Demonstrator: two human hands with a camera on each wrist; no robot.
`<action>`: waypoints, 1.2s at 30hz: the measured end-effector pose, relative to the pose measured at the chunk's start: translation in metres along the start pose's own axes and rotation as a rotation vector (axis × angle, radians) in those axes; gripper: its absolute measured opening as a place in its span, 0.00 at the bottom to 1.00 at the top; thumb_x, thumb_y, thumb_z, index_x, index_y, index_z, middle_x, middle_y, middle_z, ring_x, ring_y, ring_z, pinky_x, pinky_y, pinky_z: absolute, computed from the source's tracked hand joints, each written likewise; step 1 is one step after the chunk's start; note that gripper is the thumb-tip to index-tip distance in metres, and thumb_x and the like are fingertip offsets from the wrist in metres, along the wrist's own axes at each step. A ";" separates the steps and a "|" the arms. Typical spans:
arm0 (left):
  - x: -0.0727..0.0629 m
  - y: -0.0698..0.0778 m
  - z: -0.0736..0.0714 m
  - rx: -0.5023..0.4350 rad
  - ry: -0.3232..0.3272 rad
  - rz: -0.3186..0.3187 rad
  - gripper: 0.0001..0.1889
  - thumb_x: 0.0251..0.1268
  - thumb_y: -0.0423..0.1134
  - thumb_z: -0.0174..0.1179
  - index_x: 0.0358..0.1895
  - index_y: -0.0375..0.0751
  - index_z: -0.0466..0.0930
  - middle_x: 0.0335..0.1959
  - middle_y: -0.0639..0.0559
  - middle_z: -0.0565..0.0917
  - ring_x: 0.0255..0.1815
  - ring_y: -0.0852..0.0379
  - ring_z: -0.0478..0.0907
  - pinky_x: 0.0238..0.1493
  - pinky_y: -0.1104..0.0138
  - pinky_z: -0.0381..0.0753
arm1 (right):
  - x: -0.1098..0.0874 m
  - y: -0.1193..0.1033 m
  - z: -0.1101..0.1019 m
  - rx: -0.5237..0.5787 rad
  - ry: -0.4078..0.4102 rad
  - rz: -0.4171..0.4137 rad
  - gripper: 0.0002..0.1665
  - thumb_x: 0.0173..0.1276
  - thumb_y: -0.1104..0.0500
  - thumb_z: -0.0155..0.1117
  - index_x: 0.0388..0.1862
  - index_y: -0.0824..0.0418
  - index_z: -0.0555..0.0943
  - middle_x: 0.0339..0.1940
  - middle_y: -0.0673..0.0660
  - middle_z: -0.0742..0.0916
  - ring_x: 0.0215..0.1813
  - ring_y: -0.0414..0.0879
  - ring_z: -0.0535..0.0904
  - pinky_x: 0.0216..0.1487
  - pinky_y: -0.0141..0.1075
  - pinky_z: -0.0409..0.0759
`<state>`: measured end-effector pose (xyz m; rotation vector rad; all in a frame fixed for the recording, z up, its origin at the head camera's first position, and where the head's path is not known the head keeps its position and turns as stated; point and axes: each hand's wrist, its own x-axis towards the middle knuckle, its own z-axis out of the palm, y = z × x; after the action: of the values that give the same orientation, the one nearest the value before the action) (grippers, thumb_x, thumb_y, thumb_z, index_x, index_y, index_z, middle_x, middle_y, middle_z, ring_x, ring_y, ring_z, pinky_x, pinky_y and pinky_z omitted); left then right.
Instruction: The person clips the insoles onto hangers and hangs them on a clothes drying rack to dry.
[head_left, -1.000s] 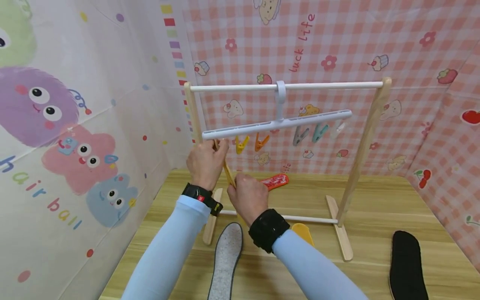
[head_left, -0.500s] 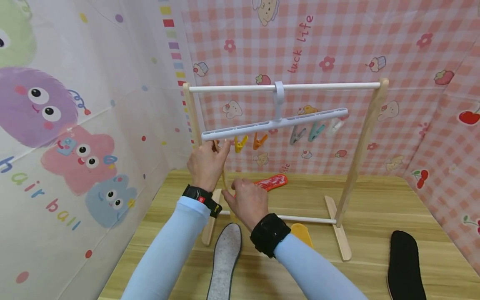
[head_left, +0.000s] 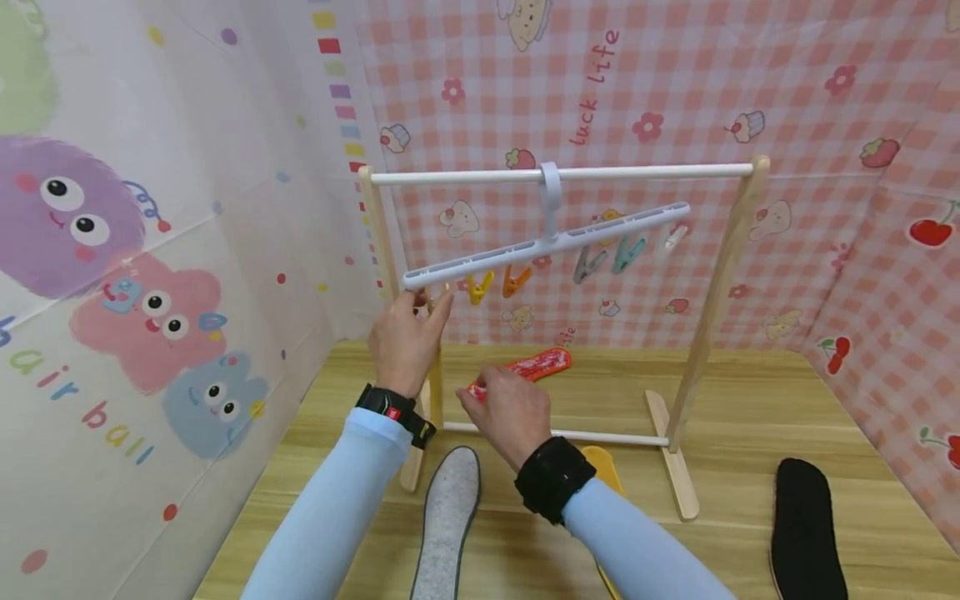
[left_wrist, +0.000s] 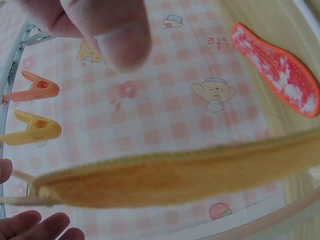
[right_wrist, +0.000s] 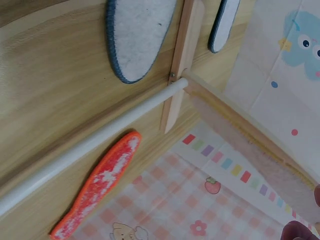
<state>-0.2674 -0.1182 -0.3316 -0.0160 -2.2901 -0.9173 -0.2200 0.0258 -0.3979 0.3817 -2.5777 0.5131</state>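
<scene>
Left of centre in the head view, the left hand's (head_left: 405, 346) grip is parted around a clip (left_wrist: 25, 201), apparently free of it; the yellow insole (left_wrist: 150, 177) hangs from it, its weight probably dipping the hanger (head_left: 546, 246) leftward. Mid-frame, the right hand (head_left: 513, 412), loosely curled, holds nothing.

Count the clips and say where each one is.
6: yellow clip and orange clip under the hanger, left of its hook; gray clip, teal clip and white clip right of it; pale clip by the left hand, at the hanging insole's end, partly hidden.
</scene>
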 end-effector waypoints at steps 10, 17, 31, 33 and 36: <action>-0.024 -0.016 -0.003 -0.025 -0.038 -0.041 0.28 0.67 0.60 0.60 0.58 0.40 0.80 0.50 0.44 0.85 0.48 0.45 0.82 0.43 0.51 0.78 | -0.007 0.016 -0.002 0.039 -0.111 0.099 0.25 0.64 0.37 0.67 0.38 0.59 0.86 0.27 0.52 0.85 0.18 0.40 0.72 0.18 0.33 0.66; -0.044 -0.030 -0.004 0.031 -0.107 -0.056 0.30 0.68 0.62 0.56 0.55 0.38 0.82 0.50 0.43 0.85 0.47 0.43 0.82 0.39 0.50 0.78 | -0.014 0.030 -0.004 0.037 -0.134 0.154 0.27 0.64 0.37 0.67 0.45 0.59 0.87 0.36 0.54 0.89 0.25 0.44 0.81 0.21 0.35 0.70; -0.088 -0.049 -0.002 0.141 -0.330 -0.099 0.32 0.67 0.61 0.58 0.59 0.35 0.79 0.53 0.38 0.82 0.50 0.41 0.80 0.40 0.49 0.80 | -0.030 0.048 -0.002 0.056 -0.203 0.236 0.29 0.63 0.37 0.67 0.47 0.61 0.86 0.40 0.57 0.88 0.34 0.50 0.83 0.30 0.40 0.76; -0.095 -0.053 -0.004 0.157 -0.347 -0.104 0.32 0.67 0.61 0.59 0.59 0.35 0.79 0.53 0.38 0.83 0.50 0.41 0.81 0.38 0.49 0.80 | -0.032 0.048 -0.001 0.047 -0.223 0.241 0.30 0.63 0.36 0.67 0.48 0.60 0.86 0.42 0.58 0.88 0.36 0.51 0.83 0.30 0.42 0.77; -0.105 -0.061 -0.005 0.179 -0.394 -0.124 0.32 0.66 0.61 0.60 0.58 0.36 0.80 0.52 0.37 0.83 0.48 0.41 0.82 0.33 0.50 0.80 | -0.036 0.049 0.001 0.027 -0.249 0.234 0.31 0.62 0.36 0.68 0.49 0.61 0.86 0.43 0.60 0.88 0.37 0.53 0.84 0.31 0.43 0.79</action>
<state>-0.1974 -0.1439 -0.4270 0.0254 -2.7601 -0.8229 -0.2069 0.0748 -0.4309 0.1604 -2.8790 0.6172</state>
